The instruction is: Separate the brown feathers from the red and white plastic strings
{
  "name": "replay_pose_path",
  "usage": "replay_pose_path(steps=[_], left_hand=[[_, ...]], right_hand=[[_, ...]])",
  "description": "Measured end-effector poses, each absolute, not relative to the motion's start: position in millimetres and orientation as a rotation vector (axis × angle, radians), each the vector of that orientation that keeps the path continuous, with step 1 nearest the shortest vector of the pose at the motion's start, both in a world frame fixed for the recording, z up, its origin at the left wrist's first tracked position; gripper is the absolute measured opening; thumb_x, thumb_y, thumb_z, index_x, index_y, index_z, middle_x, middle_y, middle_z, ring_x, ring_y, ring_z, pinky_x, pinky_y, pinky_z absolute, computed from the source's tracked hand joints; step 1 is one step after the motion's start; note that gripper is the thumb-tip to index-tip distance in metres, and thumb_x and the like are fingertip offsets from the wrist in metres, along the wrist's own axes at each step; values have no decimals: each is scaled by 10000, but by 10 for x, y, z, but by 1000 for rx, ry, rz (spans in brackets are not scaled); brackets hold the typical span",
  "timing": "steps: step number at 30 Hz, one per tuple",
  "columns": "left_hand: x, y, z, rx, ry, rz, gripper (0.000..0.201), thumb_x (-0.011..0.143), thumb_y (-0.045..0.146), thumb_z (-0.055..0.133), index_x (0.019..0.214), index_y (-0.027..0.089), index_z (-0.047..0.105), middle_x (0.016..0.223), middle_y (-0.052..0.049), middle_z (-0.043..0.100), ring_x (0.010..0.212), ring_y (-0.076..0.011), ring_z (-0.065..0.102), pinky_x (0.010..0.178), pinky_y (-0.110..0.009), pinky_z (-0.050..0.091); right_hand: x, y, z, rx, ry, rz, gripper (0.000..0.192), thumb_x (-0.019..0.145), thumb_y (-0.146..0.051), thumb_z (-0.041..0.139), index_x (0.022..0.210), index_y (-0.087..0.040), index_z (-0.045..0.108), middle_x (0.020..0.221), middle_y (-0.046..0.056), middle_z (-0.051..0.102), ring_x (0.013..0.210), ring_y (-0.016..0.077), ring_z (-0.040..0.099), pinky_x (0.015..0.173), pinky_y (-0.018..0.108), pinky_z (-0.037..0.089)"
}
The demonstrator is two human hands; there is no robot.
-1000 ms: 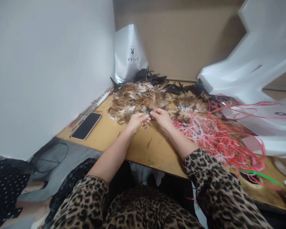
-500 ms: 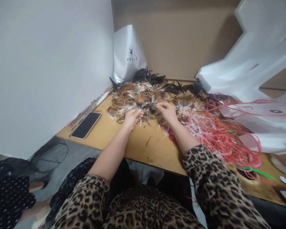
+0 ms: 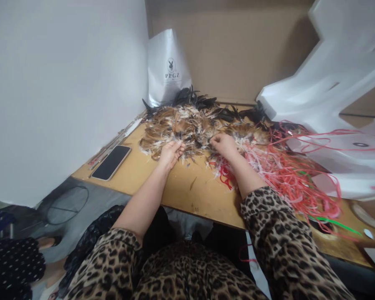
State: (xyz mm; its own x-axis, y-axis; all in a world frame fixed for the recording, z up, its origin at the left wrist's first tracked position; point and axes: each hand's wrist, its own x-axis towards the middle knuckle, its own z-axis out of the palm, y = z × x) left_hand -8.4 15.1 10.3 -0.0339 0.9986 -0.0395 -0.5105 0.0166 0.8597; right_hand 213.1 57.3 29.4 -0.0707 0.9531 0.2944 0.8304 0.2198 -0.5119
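Note:
Loose brown and cream feathers lie heaped over the back of the wooden table, with black feathers behind them. At the heap's front edge, my left hand is closed in a pinch on a small tuft of feathers. My right hand is a short way to the right, its thumb and fingers pinched together against the heap. Whatever lies between those fingertips is too small to make out. Beside my right forearm spreads a tangle of red and pink ribbons.
A phone lies at the table's left edge. A silvery bag stands against the back wall. Large white sheeting rises on the right, and a green strip lies below it. Someone's dotted garment shows at lower left.
My right hand has moved a little to the right, away from my left hand. The left hand keeps its pinch at the heap's front edge. The view has shifted slightly.

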Motion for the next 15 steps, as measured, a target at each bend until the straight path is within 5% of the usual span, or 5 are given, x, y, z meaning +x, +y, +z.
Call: replay_pose_path(steps=[8,15], left_hand=[[-60,127,104,777,847,1385,208,654,244,723,739,105,594,662,-9,640,506,-23,535,486,-133,407],[-47,119,114,778,844,1383,185,663,232,713,740,105,603,672,-18,658,501,-26,535,483,-136,402]], right_hand=[[2011,425,438,-1699,-2108,-33,235,786,-323,504,844,-215,704,920,77,678,853,214,582,745,316,370],[1966,407,358,-1813,-2208,-71,242,770,-263,491,812,-176,713,874,131,681,807,236,599,726,323,391]])
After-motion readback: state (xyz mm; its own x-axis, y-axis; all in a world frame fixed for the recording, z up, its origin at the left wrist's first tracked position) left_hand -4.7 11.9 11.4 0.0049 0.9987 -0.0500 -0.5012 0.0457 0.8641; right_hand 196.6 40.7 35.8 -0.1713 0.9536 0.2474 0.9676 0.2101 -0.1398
